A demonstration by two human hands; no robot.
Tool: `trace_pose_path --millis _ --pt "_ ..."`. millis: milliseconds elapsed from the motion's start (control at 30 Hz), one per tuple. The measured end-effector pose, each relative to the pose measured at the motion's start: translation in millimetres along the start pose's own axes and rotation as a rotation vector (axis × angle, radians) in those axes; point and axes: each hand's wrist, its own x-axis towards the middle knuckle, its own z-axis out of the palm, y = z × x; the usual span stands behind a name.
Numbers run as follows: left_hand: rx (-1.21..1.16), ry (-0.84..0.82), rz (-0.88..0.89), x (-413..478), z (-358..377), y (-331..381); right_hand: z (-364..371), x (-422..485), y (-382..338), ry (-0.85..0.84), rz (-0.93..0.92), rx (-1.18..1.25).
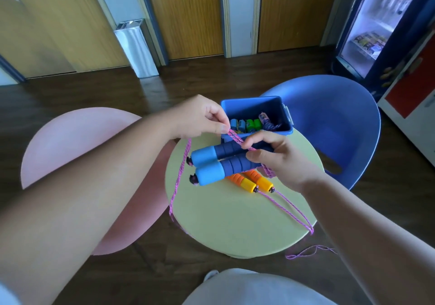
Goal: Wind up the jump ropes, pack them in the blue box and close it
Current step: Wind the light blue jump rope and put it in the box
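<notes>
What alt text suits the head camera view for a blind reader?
A person's right hand grips two blue foam jump-rope handles while the left hand pinches their pink braided cord across them, above a round pale-green table. An open blue plastic box behind holds packed ropes.

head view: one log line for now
left hand pinches pink rope | right hand grips blue handles | blue box open

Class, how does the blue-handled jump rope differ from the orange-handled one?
The blue-handled rope is gripped in the right hand; the orange-handled rope lies on the table. The left hand pinches the blue one's cord over its handles; the other's trails off the table. Both cords are pink.
</notes>
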Motion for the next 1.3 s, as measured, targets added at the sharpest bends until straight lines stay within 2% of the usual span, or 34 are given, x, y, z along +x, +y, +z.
trace_pose_path --millis 67,167,233,333,400,467,567,700,867,1033,1167,1300 --pt "-0.179 0.032 -0.029 3.6 9.0 -18.6 4.3 1.8 -0.6 0.014 0.010 0.167" --pt "-0.643 0.101 -0.257 -7.5 42.9 -53.5 9.9 14.1 -3.6 0.096 0.031 0.505" --pt "-0.797 0.058 -0.330 -20.0 81.5 -57.5 10.3 25.5 -3.7 0.147 0.018 0.567" --pt "-0.644 -0.046 -0.302 -34.2 116.5 -35.9 12.7 40.7 0.6 0.289 -0.053 0.245" --pt "-0.536 -0.026 -0.217 -37.4 110.0 -15.9 17.7 44.6 7.1 0.318 -0.104 -0.044" --pt "-0.488 0.029 -0.151 -37.9 85.9 4.5 21.1 43.6 11.5 0.281 -0.134 -0.180" --pt "-0.419 0.158 -0.142 -34.3 39.6 23.4 27.0 35.3 10.1 0.206 -0.172 -0.133" --pt "-0.050 0.302 -0.163 -23.4 -2.7 30.1 40.4 25.5 -2.5 0.191 -0.207 -0.055" --pt "0.265 0.284 -0.193 -13.8 -10.6 43.0 45.1 22.5 -11.8 0.195 -0.232 -0.133" --pt "0.333 0.215 -0.204 -10.0 -12.0 48.4 39.0 16.0 -16.2 0.148 -0.278 -0.172" --pt "0.381 0.158 -0.191 -11.1 -11.5 52.7 33.3 14.8 -18.1 0.060 -0.221 -0.258" --pt "0.352 0.088 -0.180 -20.2 -22.7 54.2 19.7 21.1 -11.8 0.180 -0.174 -0.341"
